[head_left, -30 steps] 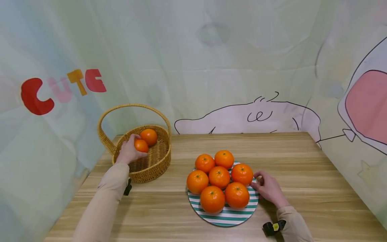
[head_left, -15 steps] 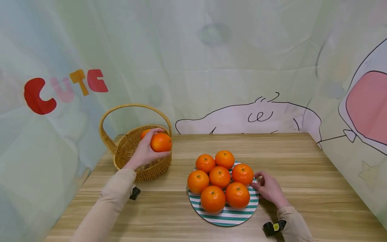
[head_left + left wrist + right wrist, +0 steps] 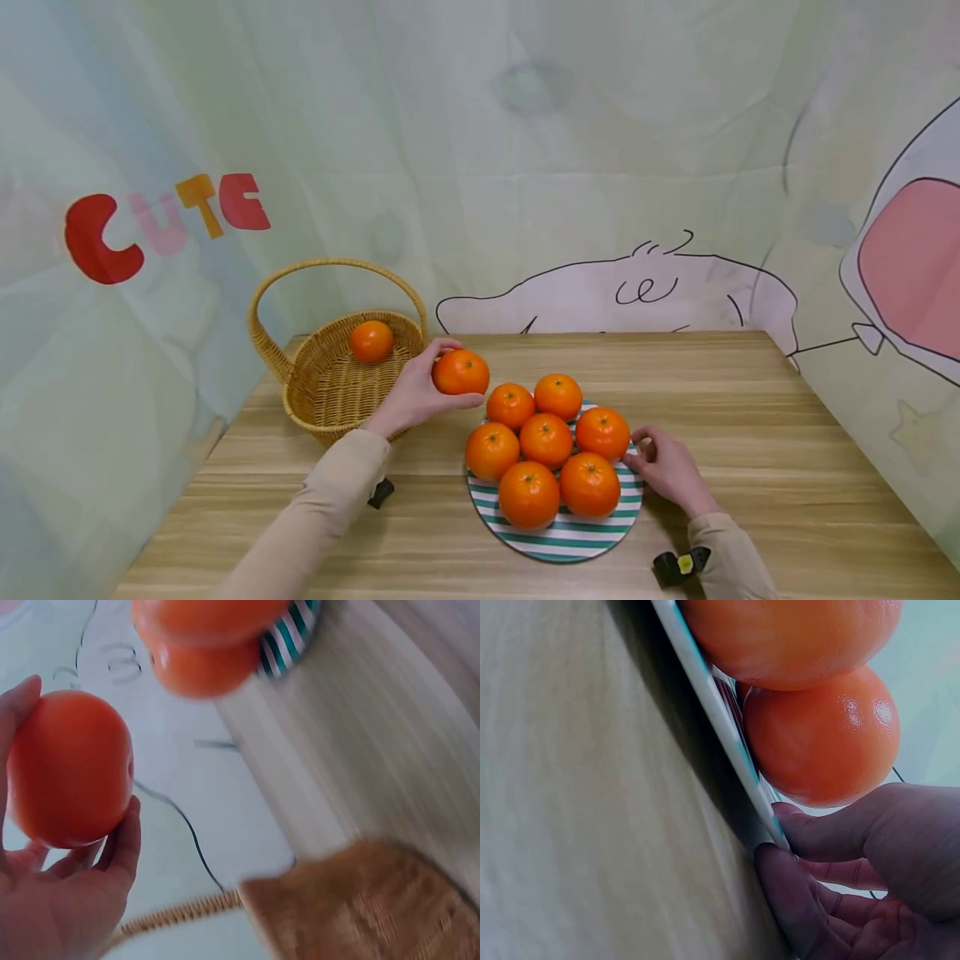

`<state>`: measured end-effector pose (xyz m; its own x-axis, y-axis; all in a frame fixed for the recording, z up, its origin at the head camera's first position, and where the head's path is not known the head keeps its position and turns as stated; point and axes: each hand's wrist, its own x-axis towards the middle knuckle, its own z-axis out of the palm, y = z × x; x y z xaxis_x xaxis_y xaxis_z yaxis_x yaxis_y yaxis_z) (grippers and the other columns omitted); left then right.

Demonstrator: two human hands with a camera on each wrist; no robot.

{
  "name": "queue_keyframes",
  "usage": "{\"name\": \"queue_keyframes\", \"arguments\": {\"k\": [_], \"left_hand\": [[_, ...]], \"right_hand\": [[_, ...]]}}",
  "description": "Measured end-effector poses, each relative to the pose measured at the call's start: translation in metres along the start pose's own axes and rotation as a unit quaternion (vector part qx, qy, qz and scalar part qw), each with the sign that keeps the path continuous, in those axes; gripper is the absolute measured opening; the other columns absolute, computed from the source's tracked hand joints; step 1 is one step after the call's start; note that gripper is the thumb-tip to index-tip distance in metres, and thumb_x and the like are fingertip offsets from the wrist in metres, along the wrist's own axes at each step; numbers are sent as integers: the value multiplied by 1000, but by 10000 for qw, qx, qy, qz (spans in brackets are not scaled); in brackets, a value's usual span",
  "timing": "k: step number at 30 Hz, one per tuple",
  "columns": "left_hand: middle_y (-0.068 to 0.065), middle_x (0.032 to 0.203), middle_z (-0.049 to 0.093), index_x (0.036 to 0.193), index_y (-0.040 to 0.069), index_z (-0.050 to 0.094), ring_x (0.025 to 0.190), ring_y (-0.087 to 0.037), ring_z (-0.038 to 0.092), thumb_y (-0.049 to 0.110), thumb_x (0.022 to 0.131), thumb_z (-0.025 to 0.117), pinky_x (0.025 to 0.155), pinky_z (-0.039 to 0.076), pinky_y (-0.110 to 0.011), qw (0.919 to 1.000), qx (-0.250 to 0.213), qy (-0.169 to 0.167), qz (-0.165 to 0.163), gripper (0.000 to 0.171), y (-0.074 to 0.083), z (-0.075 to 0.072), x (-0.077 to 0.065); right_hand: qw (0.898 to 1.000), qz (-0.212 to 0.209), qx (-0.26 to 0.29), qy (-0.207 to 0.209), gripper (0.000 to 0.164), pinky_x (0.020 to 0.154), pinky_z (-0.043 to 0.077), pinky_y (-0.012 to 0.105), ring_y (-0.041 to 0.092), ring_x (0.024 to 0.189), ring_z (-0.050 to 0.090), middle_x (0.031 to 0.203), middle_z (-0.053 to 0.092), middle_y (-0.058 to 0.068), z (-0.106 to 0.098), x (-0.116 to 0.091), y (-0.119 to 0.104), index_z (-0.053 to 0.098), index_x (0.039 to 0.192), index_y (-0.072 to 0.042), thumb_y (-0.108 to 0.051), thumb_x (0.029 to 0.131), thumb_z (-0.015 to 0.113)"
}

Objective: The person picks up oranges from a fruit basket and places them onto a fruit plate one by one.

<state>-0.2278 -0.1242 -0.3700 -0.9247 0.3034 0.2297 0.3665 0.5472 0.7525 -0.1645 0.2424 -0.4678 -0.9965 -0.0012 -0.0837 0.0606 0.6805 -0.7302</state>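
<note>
My left hand [image 3: 415, 393] grips an orange [image 3: 461, 372] between thumb and fingers, in the air between the wicker basket [image 3: 302, 392] and the striped plate [image 3: 558, 546]. The left wrist view shows the fingers curled round this orange [image 3: 71, 769]. One other orange [image 3: 371, 342] lies at the back of the basket. Several oranges sit together on the green-and-white plate, its front part bare. At the plate's right side, my right hand [image 3: 670, 471] pinches the rim. Close up in the right wrist view, thumb and finger hold the plate edge [image 3: 731, 739] beside an orange [image 3: 821, 739].
The basket's tall arched handle [image 3: 337, 263] rises at the back left of the wooden table [image 3: 750, 400]. A printed curtain [image 3: 480, 167] hangs behind the table and along both sides. Small black cameras [image 3: 667, 568] are strapped at the wrists.
My left hand has lifted one orange out of the basket and carried it right, to the plate's back left. The right hand has stayed at the plate rim.
</note>
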Motion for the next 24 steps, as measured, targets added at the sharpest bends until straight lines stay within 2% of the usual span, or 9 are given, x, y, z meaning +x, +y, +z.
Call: {"name": "queue_keyframes", "arguments": {"k": [6, 12, 19, 24], "left_hand": [[-12, 128, 58, 135, 17, 49, 106, -25, 63, 31, 77, 87, 92, 54, -40, 9987, -364, -356, -64, 71, 16, 29, 5], [-9, 131, 57, 140, 18, 45, 106, -23, 63, 32, 82, 83, 94, 54, -41, 9964, -570, -614, -103, 71, 25, 51, 12], [-5, 139, 57, 146, 20, 42, 117, -24, 60, 40, 86, 78, 104, 50, -45, 9955, -357, -865, -111, 73, 28, 66, 17], [-7, 141, 55, 148, 19, 39, 119, -25, 59, 41, 89, 75, 105, 49, -46, 9943, -313, -1013, -81, 73, 30, 72, 17]], "right_hand": [[10000, -35, -21, 19, 36, 53, 49, 27, 17, 61, 52, 78, 55, 8, 0, 0, 1, 57, 120, 5, -11, 91, 70], [10000, -64, -8, 7, 36, 53, 49, 27, 17, 61, 52, 77, 55, 7, 0, 0, 1, 56, 120, 5, -12, 92, 70], [9999, -136, -21, 38, 35, 52, 49, 26, 17, 59, 52, 76, 55, 7, 0, -1, 1, 57, 119, 5, -12, 91, 71], [9999, -122, -37, 51, 35, 52, 48, 26, 16, 58, 51, 75, 54, 6, 0, -1, 1, 57, 118, 5, -13, 91, 71]]}}
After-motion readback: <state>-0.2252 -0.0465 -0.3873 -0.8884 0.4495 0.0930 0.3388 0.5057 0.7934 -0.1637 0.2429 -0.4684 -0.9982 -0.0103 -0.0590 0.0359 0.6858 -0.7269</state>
